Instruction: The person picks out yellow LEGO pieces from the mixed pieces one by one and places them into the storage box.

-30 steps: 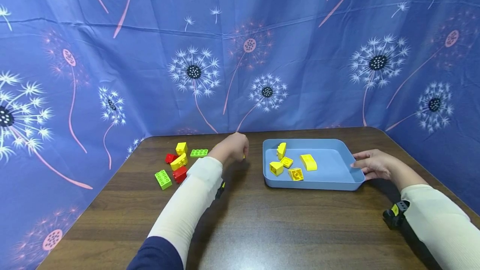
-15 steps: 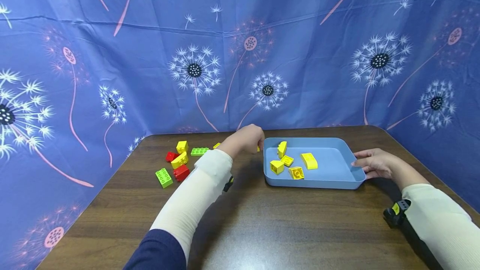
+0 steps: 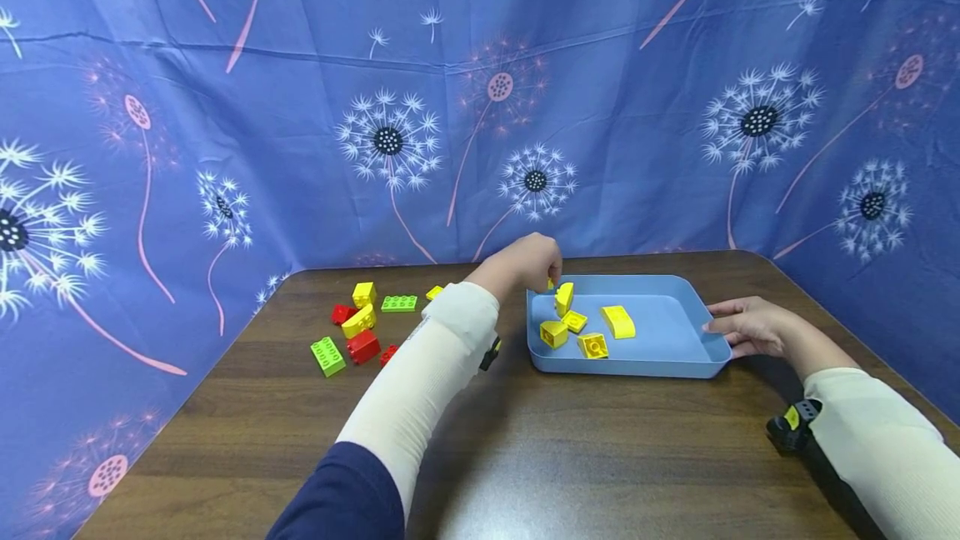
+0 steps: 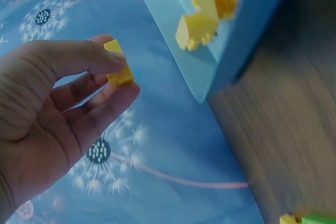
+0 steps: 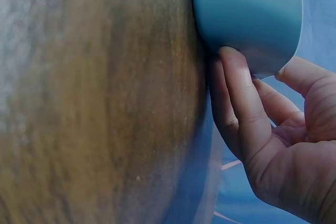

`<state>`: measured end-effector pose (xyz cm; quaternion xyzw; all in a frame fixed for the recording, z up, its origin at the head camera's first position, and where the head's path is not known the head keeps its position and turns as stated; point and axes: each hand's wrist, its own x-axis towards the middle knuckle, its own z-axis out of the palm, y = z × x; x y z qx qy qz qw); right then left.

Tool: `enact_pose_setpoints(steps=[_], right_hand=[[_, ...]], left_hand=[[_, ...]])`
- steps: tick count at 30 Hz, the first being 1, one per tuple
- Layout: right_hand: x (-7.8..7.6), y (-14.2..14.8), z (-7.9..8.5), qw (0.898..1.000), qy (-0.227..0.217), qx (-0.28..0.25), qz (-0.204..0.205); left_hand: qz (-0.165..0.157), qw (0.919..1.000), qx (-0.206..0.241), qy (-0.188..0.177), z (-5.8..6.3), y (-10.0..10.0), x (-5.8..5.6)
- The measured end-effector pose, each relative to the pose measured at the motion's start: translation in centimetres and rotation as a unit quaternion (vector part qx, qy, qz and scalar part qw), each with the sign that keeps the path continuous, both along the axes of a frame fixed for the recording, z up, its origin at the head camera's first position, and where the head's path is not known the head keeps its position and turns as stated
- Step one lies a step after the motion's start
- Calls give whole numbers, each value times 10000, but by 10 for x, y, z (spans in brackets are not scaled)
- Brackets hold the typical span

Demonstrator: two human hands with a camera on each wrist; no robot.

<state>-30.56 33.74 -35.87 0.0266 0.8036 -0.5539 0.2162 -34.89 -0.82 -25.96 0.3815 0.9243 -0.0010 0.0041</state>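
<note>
My left hand (image 3: 528, 261) is over the back left corner of the blue tray (image 3: 667, 369). In the left wrist view it pinches a small yellow building block (image 4: 119, 66) between thumb and fingers. In the head view that block is mostly hidden by the hand. My right hand (image 3: 757, 329) grips the tray's right end, thumb at the rim and fingers against the outer wall (image 5: 247, 19). Several yellow blocks lie in the tray, among them a curved one (image 3: 618, 322), a studded one upside down (image 3: 593, 347) and an upright one (image 3: 564, 298).
Loose blocks lie on the left of the wooden table (image 3: 480, 457): green bricks (image 3: 327, 356), red bricks (image 3: 363, 347) and yellow ones (image 3: 359, 322). Another yellow block (image 3: 433, 292) lies behind the left forearm. A patterned blue cloth (image 3: 615, 148) hangs behind the table.
My left hand has moved right with the yellow block, from the table left of the tray to above its back left corner. My right hand stays at the tray's right end.
</note>
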Motion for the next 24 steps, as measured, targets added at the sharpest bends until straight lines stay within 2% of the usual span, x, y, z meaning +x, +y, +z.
enact_pose_setpoints(steps=[8, 14, 16, 24], right_hand=[[-1, 0, 2, 9998, -49, 170, 14], [-3, -1, 3, 9997, 22, 132, 190], [-2, -1, 3, 9998, -14, 122, 132], [0, 0, 3, 9999, -25, 139, -15]], left_hand=[[-65, 9990, 217, -396, -9, 33, -10], [146, 9980, 224, -568, -19, 46, -16], [229, 9974, 261, -634, -25, 50, -18], [456, 9886, 248, -1411, -44, 59, -17]])
